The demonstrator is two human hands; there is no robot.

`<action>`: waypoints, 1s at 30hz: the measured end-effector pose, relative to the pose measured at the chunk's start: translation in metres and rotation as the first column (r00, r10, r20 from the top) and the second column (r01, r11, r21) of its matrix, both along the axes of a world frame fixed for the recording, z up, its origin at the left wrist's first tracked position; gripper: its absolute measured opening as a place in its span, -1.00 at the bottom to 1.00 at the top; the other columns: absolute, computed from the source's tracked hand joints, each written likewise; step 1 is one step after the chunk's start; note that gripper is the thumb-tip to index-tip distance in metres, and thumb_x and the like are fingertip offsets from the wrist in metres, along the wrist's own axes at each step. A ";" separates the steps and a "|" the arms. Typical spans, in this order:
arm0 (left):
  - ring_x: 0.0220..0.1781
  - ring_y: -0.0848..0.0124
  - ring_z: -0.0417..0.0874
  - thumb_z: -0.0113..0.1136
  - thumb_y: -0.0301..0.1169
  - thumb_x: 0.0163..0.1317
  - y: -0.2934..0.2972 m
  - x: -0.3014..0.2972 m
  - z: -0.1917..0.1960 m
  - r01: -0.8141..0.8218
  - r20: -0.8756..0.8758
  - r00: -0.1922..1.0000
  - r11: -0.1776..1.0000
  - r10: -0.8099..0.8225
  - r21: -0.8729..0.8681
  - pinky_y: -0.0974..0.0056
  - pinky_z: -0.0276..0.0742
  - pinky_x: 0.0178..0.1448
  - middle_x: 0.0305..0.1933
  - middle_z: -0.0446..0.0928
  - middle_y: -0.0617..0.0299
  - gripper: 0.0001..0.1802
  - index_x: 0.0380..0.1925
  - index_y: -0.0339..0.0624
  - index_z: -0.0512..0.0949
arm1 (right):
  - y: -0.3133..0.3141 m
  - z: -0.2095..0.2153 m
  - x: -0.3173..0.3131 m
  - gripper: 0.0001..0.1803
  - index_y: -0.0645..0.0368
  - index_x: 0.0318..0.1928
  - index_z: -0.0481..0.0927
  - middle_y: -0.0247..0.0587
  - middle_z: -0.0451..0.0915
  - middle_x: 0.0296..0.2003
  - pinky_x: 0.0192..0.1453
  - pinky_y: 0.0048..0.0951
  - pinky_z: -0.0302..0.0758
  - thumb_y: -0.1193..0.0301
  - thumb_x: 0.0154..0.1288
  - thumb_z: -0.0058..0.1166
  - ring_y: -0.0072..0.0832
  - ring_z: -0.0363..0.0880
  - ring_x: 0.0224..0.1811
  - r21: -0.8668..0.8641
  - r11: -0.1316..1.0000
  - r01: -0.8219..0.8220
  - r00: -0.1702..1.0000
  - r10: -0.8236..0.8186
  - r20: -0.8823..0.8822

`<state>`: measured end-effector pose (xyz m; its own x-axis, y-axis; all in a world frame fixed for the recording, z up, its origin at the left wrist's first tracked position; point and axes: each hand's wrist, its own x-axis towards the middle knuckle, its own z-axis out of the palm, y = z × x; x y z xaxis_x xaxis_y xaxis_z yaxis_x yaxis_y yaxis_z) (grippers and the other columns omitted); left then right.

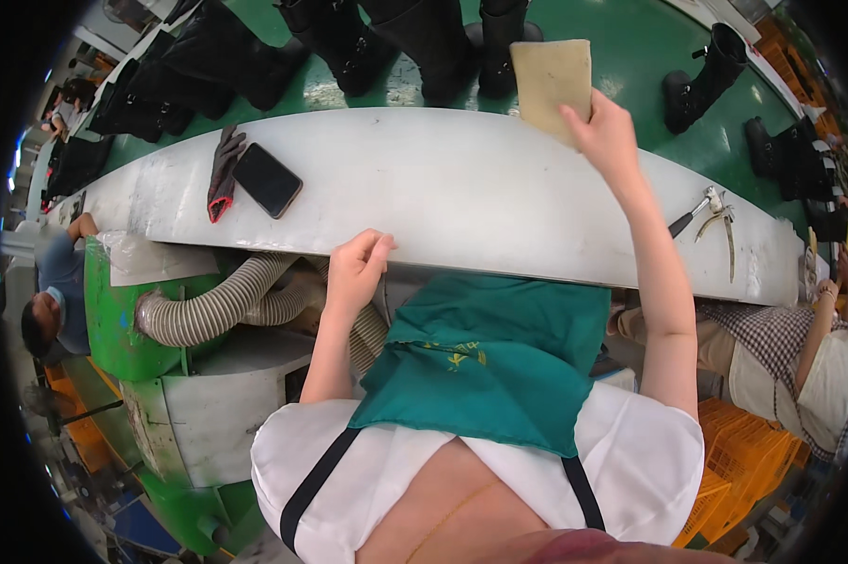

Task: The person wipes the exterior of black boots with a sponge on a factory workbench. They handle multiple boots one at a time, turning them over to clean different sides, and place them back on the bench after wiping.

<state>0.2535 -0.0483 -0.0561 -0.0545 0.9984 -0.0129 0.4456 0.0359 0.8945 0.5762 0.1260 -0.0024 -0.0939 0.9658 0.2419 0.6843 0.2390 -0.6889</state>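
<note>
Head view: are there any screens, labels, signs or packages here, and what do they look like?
Smartphone: lying flat on the white table's left part beside a dark glove; black rectangle, its screen dark.
Apron: green, with a small yellow printed emblem on its front.
No packages or signs can be made out.

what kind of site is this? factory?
Likely a footwear factory line. Rows of black boots stand past a long white workbench, ribbed extraction hoses run into a green machine, and pliers lie on the bench.
</note>
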 end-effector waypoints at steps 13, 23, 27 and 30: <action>-0.64 0.60 0.37 0.07 -0.46 0.25 -0.009 0.020 0.007 0.055 -0.008 0.998 0.977 -0.055 0.205 0.46 0.23 -0.54 -0.67 0.41 0.30 -0.85 -0.39 -0.27 0.61 | 0.039 -0.033 0.129 -0.70 0.26 -0.15 0.53 0.03 0.64 -0.31 -0.13 -0.17 0.51 0.29 0.22 0.05 -0.07 0.61 -0.25 0.206 0.929 0.306 0.893 -0.355 0.275; -0.63 0.59 0.40 0.09 -0.46 0.24 -0.001 0.041 -0.001 0.144 -0.041 0.990 0.960 -0.138 0.240 0.46 0.26 -0.53 -0.63 0.47 0.27 -0.85 -0.39 -0.27 0.62 | -0.056 0.038 0.089 -0.55 0.13 -0.02 0.49 -0.39 0.56 -0.40 -0.59 -0.57 0.31 0.07 0.23 0.09 -0.65 0.37 -0.59 -0.740 0.607 -0.290 0.908 0.419 -0.012; -0.62 0.58 0.41 0.09 -0.48 0.24 -0.001 0.041 0.007 0.173 -0.069 0.985 0.952 -0.161 0.251 0.47 0.28 -0.52 -0.62 0.48 0.26 -0.86 -0.38 -0.29 0.62 | 0.008 0.010 0.164 -0.67 0.14 -0.15 0.52 -0.29 0.57 -0.49 -0.52 -0.36 0.46 0.19 0.19 0.09 -0.45 0.52 -0.56 -0.606 0.795 0.028 0.866 0.283 0.412; -0.62 0.58 0.42 0.09 -0.47 0.24 -0.003 0.039 0.007 0.178 -0.072 0.983 0.958 -0.166 0.223 0.47 0.28 -0.52 -0.62 0.48 0.25 -0.85 -0.38 -0.29 0.62 | 0.065 0.000 0.254 -0.65 0.11 -0.06 0.48 -0.17 0.63 -0.37 -0.40 -0.21 0.49 0.20 0.20 0.06 -0.25 0.61 -0.44 0.293 0.938 0.185 0.632 -0.342 0.695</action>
